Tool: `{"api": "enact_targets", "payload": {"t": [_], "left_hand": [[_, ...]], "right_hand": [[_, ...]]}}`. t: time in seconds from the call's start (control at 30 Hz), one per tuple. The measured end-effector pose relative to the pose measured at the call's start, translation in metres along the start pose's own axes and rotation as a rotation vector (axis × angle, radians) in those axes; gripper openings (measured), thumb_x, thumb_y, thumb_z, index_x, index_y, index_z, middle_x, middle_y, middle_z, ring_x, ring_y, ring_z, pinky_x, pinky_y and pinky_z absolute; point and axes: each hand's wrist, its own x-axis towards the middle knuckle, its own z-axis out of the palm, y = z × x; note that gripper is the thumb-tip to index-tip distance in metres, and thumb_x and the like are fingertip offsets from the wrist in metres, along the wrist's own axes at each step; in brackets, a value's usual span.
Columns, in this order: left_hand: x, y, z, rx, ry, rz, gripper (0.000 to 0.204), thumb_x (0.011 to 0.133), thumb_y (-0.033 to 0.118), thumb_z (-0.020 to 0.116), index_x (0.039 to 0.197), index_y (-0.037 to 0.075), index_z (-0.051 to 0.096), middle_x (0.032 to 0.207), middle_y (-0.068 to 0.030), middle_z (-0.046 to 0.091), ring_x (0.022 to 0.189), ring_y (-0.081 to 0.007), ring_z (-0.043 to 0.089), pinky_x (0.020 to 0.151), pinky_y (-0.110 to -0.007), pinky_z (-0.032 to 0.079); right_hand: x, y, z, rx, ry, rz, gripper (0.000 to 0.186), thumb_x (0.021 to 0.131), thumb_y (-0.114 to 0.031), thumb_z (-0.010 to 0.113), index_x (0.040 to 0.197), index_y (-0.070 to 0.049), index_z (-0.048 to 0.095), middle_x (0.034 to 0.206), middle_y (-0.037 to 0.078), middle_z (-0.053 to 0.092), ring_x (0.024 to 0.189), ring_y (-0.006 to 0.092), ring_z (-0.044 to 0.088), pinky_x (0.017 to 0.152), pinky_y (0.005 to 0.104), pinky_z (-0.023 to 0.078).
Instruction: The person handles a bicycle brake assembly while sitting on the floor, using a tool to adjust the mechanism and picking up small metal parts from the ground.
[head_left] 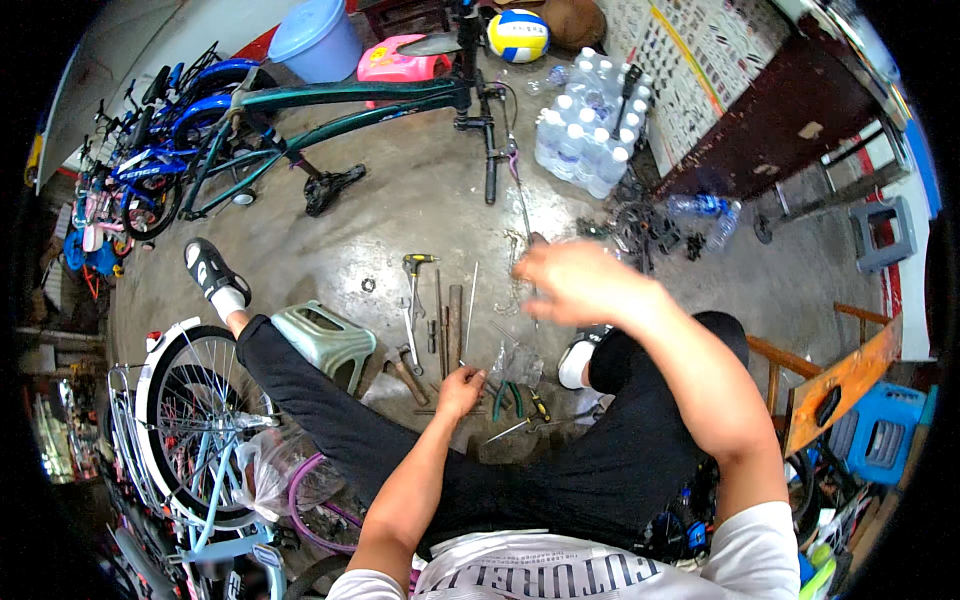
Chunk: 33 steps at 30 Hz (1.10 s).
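Pliers point(498, 403) nr L fingers point(476, 379), well off bike frame point(340, 93).

Crumpled clear plastic bag point(516, 363), green-handled pliers point(499, 401), handles apart, both lying on floor point(325, 255)

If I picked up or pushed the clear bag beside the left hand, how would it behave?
The clear bag would probably be floppy, as its see-through film looks thin and crumpled. It is likely light for its size, though glare hides whether anything is inside. Pushed, it might crumple rather than roll, given its loose, uneven shape.
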Motion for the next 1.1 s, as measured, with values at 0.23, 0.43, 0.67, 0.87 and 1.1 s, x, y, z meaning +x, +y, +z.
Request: {"api": "enact_targets", "payload": {"t": [0.23,0.43,0.67,0.87,1.1], "left_hand": [[0.053,-0.010,0.048,0.310,-0.194,0.204,0.041,0.101,0.035,0.062,0.129,0.005,0.067,0.118,-0.0181,0.073,0.112,-0.0291,0.069,0.098,-0.043,0.052],[0.095,0.060,0.105,0.249,-0.194,0.058,0.040,0.102,0.033,0.062,0.130,0.005,0.066,0.116,-0.0164,0.072,0.109,-0.0270,0.068,0.096,-0.042,0.052],[0.128,0.077,0.129,0.234,-0.126,0.006,0.039,0.102,0.030,0.061,0.132,0.006,0.065,0.114,-0.0145,0.072,0.106,-0.0247,0.066,0.093,-0.040,0.051],[0.139,0.081,0.136,0.221,-0.101,-0.005,0.038,0.103,0.028,0.061,0.133,0.006,0.064,0.113,-0.0128,0.071,0.103,-0.0227,0.065,0.090,-0.039,0.051],[0.141,0.090,0.139,0.202,-0.067,0.014,0.037,0.104,0.026,0.060,0.135,0.006,0.063,0.111,-0.0109,0.070,0.099,-0.0204,0.064,0.087,-0.037,0.051]], "right_hand": [[0.020,-0.044,0.030,0.089,-0.507,-0.167,0.042,0.091,-0.039,0.069,0.121,-0.009,0.065,0.107,0.018,0.070,0.100,0.0401,0.070,0.087,0.0507,0.057],[0.034,-0.039,0.015,0.098,-0.322,-0.127,0.038,0.088,-0.034,0.071,0.111,-0.004,0.067,0.103,0.018,0.070,0.100,0.0376,0.071,0.090,0.0496,0.055],[0.038,-0.036,0.007,0.089,-0.181,-0.108,0.036,0.088,-0.032,0.074,0.108,-0.003,0.066,0.099,0.016,0.068,0.099,0.0359,0.069,0.088,0.0481,0.054],[0.045,-0.027,-0.002,0.085,-0.155,-0.048,0.031,0.087,-0.027,0.073,0.108,-0.004,0.068,0.102,0.016,0.069,0.099,0.0345,0.069,0.089,0.0482,0.053],[0.048,-0.027,-0.003,0.113,-0.150,-0.065,0.036,0.089,-0.031,0.073,0.109,-0.002,0.066,0.100,0.017,0.068,0.101,0.0359,0.069,0.090,0.0489,0.053]]}}
